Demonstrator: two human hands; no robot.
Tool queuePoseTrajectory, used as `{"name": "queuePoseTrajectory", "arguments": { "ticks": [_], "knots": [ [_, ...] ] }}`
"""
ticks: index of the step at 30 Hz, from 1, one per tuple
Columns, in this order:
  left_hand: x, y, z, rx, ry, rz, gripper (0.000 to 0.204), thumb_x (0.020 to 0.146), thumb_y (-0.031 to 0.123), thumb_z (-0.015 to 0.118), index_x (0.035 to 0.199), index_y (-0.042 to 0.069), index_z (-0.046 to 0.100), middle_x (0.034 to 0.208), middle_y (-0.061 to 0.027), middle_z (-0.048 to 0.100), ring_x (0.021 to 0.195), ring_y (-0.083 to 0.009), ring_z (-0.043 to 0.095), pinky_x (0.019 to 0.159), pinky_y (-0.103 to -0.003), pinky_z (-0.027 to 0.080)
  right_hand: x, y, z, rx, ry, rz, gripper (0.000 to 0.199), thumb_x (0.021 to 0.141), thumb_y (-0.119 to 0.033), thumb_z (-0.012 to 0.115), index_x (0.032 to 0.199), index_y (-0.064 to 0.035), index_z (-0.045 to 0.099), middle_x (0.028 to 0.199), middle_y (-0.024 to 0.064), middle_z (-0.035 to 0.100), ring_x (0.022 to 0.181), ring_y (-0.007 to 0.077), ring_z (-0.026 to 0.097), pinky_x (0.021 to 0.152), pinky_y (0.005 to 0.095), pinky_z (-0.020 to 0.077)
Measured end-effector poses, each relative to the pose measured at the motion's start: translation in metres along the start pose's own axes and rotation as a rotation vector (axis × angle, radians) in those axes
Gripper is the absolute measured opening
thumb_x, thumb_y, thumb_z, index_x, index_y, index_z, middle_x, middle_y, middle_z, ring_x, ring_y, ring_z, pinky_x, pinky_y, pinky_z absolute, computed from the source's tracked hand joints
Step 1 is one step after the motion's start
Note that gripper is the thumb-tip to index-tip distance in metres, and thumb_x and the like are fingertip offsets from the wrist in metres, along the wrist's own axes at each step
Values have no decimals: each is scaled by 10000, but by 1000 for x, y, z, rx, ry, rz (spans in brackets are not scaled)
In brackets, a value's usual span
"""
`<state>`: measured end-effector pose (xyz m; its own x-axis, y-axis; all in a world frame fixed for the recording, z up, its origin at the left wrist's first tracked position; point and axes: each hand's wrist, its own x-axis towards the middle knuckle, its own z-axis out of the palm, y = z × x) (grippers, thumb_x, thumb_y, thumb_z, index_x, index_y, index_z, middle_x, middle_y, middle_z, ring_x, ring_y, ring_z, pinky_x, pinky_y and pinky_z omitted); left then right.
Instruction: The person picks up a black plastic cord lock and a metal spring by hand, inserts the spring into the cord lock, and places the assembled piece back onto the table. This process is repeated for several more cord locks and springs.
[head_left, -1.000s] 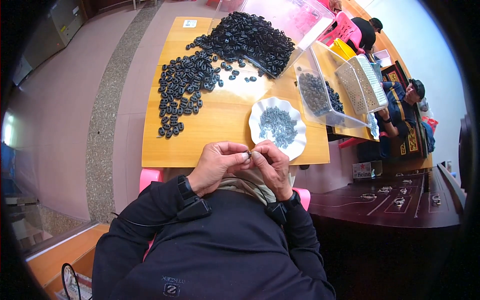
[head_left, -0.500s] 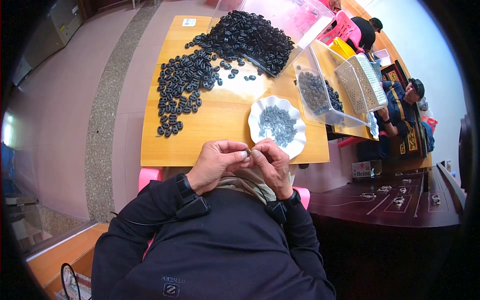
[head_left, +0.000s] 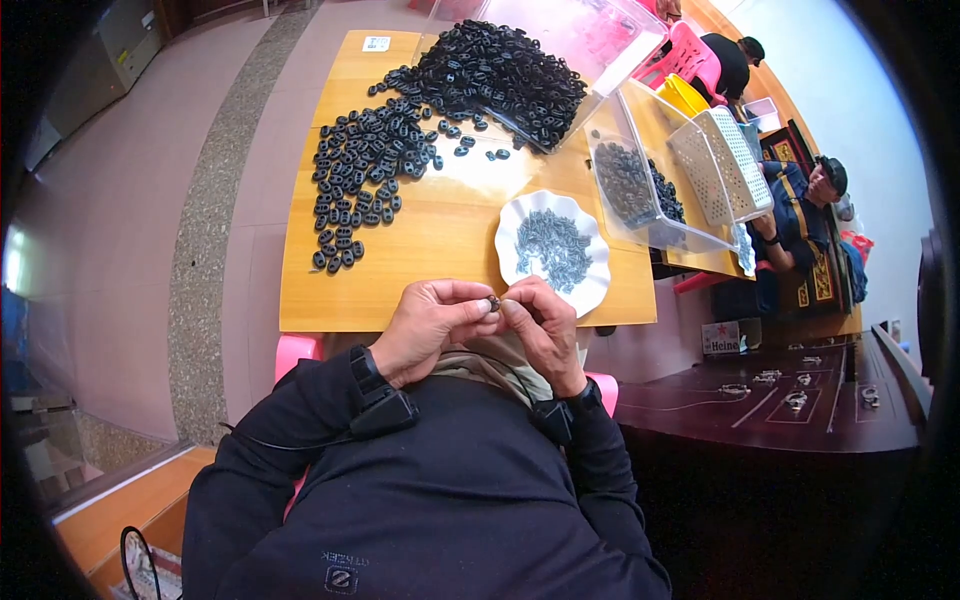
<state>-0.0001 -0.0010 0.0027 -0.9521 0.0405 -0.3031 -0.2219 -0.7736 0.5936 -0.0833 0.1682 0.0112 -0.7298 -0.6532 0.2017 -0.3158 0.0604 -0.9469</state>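
Note:
My left hand (head_left: 425, 325) and my right hand (head_left: 540, 325) meet at the near edge of the wooden table (head_left: 420, 250), fingertips pinched together on one small dark part (head_left: 493, 301). Just beyond my right hand sits a white scalloped plate (head_left: 595, 262) holding several small grey pieces. A large spread of black oval parts (head_left: 365, 170) lies across the far left and middle of the table.
A clear plastic bin (head_left: 660, 190) with dark parts stands at the table's right edge, a white perforated basket (head_left: 730, 160) beside it. A larger clear bin (head_left: 590, 30) lies at the far end. Two seated people (head_left: 800, 210) are to the right, near a dark wooden table (head_left: 780, 400).

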Motion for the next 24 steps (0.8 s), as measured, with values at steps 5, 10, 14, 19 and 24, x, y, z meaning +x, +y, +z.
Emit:
{"name": "queuePoseTrajectory", "arguments": {
  "ticks": [5,10,14,19,24],
  "knots": [
    [0,1,-1,-9,9,-15,156,896,23,619,1044,-27,614,954,-124,672,843,-190,684,772,-288,581,-1,1,2,8,3,-1,50,908,5,577,902,51,594,878,78,549,729,112,575,622,226,492],
    [-1,0,0,-29,13,-21,152,896,26,620,1039,-25,615,950,-126,674,845,-192,684,772,-289,581,-1,2,4,76,42,9,62,922,0,560,899,51,585,888,78,544,703,113,588,616,223,496],
    [-1,1,-1,-32,12,-28,149,896,28,621,1035,-24,616,946,-123,674,840,-193,684,768,-288,581,-1,1,4,50,26,3,57,920,5,561,894,50,584,888,77,544,713,112,585,618,220,498],
    [-1,0,-1,-30,32,-33,146,896,27,621,1032,-24,615,936,-122,673,841,-188,679,769,-289,575,1,-2,2,-6,-5,2,46,907,14,569,880,45,589,873,74,548,746,116,569,640,226,491],
    [-2,2,0,-57,24,-31,146,894,30,625,1030,-21,614,933,-121,672,850,-184,674,770,-296,568,-1,3,1,-15,-12,8,55,911,1,568,879,39,592,875,72,551,789,121,551,672,230,486]
  ]
}}
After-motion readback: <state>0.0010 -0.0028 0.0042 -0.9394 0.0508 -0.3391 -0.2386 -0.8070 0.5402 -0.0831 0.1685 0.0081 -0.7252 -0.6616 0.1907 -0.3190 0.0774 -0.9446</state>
